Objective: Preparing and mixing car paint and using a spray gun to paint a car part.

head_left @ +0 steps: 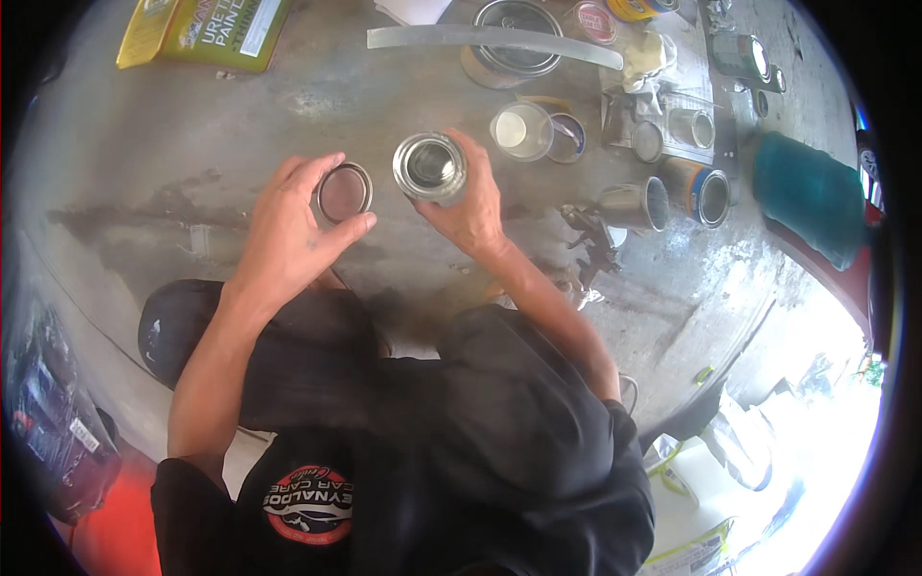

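Observation:
In the head view, my left hand [298, 221] holds a small round metal lid [344, 192] between thumb and fingers, its reddish-brown face turned up. Just to the right of it, my right hand [471, 202] is wrapped round a small open metal can [428, 166], whose shiny inside faces the camera. The two hands are apart. Beyond the can, a clear plastic cup [521, 131] with something white in it stands beside another small container [567, 137]. My legs in dark trousers are under my forearms.
A yellow-green rectangular can [206, 29] lies far left. A large can [509, 67] has a long flat strip [423, 36] across it. Tipped cans [706, 197], a metal cup [639, 202], a spray gun [591, 240] and a teal object [805, 197] are at right on the concrete floor [144, 240].

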Action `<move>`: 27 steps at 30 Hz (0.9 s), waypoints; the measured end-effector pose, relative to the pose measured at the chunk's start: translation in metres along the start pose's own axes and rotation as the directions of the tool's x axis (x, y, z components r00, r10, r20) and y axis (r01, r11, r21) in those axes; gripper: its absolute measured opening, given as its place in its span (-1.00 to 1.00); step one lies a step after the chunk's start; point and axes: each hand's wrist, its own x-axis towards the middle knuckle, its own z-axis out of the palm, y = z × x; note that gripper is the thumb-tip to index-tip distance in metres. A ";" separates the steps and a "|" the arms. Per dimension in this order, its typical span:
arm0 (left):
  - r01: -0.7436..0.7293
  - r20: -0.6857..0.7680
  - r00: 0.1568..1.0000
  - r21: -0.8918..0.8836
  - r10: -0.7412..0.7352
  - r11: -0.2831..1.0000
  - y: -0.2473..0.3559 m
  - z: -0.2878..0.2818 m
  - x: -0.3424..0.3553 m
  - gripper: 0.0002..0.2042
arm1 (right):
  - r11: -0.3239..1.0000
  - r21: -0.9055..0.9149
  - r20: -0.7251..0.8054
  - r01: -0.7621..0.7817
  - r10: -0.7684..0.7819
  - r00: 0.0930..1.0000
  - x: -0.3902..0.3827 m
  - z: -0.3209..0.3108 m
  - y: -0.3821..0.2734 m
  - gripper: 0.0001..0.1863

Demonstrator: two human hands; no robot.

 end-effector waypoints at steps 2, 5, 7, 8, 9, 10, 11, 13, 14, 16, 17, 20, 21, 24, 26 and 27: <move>-0.007 0.003 1.000 -0.014 0.007 1.000 0.006 -0.001 0.000 -0.41 | 0.995 -0.098 -0.011 -0.012 0.011 1.000 -0.007 -0.028 -0.023 -0.03; -0.003 0.054 0.999 0.052 0.000 0.999 0.003 0.000 0.002 -0.43 | 0.983 -0.183 -0.011 0.031 -0.033 0.999 -0.017 -0.062 -0.043 -0.06; -0.018 0.104 0.995 0.105 0.007 0.994 0.007 0.003 0.004 -0.44 | 0.958 -0.284 -0.014 0.042 -0.048 0.999 -0.020 -0.087 -0.043 -0.06; -0.030 0.154 0.988 0.138 0.009 0.990 0.010 0.003 0.003 -0.43 | 0.940 -0.335 -0.008 0.066 -0.073 0.997 -0.023 -0.099 -0.041 -0.02; -0.044 0.203 0.979 0.173 0.008 0.984 0.013 0.004 0.002 -0.43 | 0.919 -0.383 -0.001 0.090 -0.098 0.995 -0.024 -0.109 -0.040 0.02; -0.047 0.206 0.979 0.167 0.012 0.985 0.015 0.005 0.000 -0.43 | 0.917 -0.389 -0.001 0.088 -0.096 0.995 -0.023 -0.115 -0.039 0.02; -0.067 0.203 0.979 0.153 0.035 0.986 0.018 0.006 -0.001 -0.42 | 0.881 -0.470 -0.022 0.053 -0.071 0.997 -0.021 -0.122 -0.040 0.02; -0.092 0.203 0.977 0.135 0.064 0.987 0.021 0.008 -0.002 -0.41 | 0.809 -0.588 -0.052 0.011 -0.051 0.997 -0.016 -0.134 -0.038 0.01; -0.103 0.195 0.978 0.130 0.077 0.986 0.022 0.009 -0.002 -0.41 | 0.806 -0.592 -0.055 0.008 -0.050 0.997 -0.012 -0.138 -0.036 0.01; -0.117 0.188 0.978 0.124 0.093 0.985 0.022 0.010 -0.001 -0.41 | 0.777 -0.629 -0.071 0.001 -0.060 0.996 -0.004 -0.144 -0.033 0.01; -0.103 0.192 0.978 0.132 0.076 0.986 0.022 0.010 0.000 -0.41 | 0.778 -0.628 -0.082 -0.008 -0.055 0.995 0.000 -0.145 -0.031 0.01; -0.085 0.197 0.979 0.149 0.055 0.985 0.021 0.010 0.002 -0.42 | 0.725 -0.688 -0.097 -0.014 -0.073 0.993 0.007 -0.144 -0.025 0.01; -0.080 0.198 0.979 0.159 0.048 0.984 0.021 0.010 0.003 -0.42 | 0.726 -0.687 -0.098 -0.014 -0.075 0.992 0.009 -0.143 -0.025 0.01; -0.089 0.191 0.980 0.162 0.057 0.983 0.017 0.011 0.003 -0.42 | 0.717 -0.696 -0.086 -0.033 -0.037 0.996 0.014 -0.142 -0.027 0.02; -0.092 0.190 0.980 0.165 0.060 0.982 0.016 0.011 0.004 -0.43 | 0.690 -0.722 -0.063 -0.055 0.014 0.998 0.016 -0.141 -0.028 0.01; -0.096 0.190 0.980 0.167 0.063 0.981 0.015 0.012 0.004 -0.43 | 0.690 -0.722 -0.063 -0.056 0.014 0.998 0.017 -0.141 -0.028 0.01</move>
